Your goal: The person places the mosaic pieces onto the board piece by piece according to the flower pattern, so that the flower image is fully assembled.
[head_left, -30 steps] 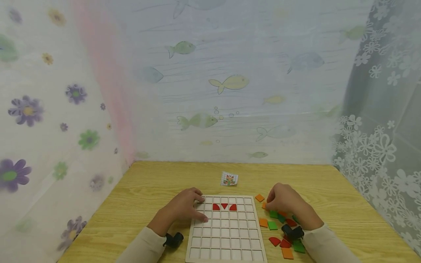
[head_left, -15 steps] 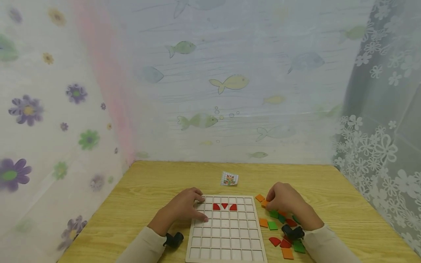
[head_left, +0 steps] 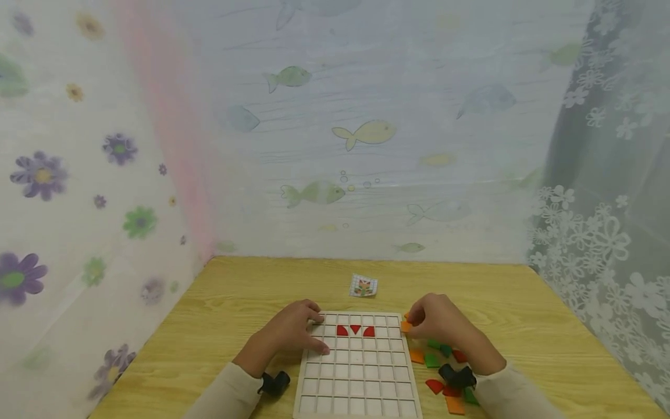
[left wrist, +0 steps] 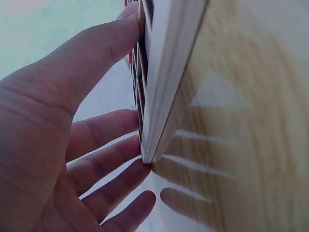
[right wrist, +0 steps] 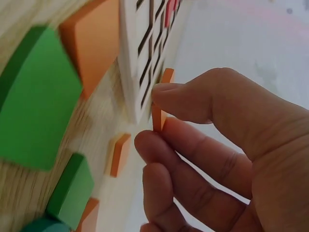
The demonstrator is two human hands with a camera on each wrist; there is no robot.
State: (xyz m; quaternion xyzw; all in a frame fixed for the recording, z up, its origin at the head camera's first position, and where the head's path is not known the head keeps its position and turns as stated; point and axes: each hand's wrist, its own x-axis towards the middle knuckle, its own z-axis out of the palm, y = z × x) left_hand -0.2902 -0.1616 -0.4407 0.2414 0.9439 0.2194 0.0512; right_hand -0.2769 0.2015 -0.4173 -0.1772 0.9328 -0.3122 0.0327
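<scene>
A pale wooden grid board [head_left: 356, 372] lies on the table in the head view. Three red pieces sit in its second row: a quarter-round [head_left: 342, 330], a triangle [head_left: 355, 330] and another quarter-round [head_left: 369, 331]. My left hand [head_left: 290, 327] rests on the board's left edge, thumb on top and fingers spread along the far corner, as the left wrist view shows. At the board's upper right edge, my right hand [head_left: 441, 321] pinches a thin orange tile [right wrist: 159, 116] between thumb and fingers. Part of that tile is hidden by the thumb.
Loose tiles lie right of the board: an orange square [head_left: 416, 356], a green one [head_left: 431, 361], a red quarter-round [head_left: 434, 386], another orange square [head_left: 455, 405] and several more partly under the right wrist. A small printed pattern card [head_left: 363, 286] lies behind the board.
My right hand has moved left from the loose tiles to the board's right edge, carrying the orange tile. The left hand stays on the board.
</scene>
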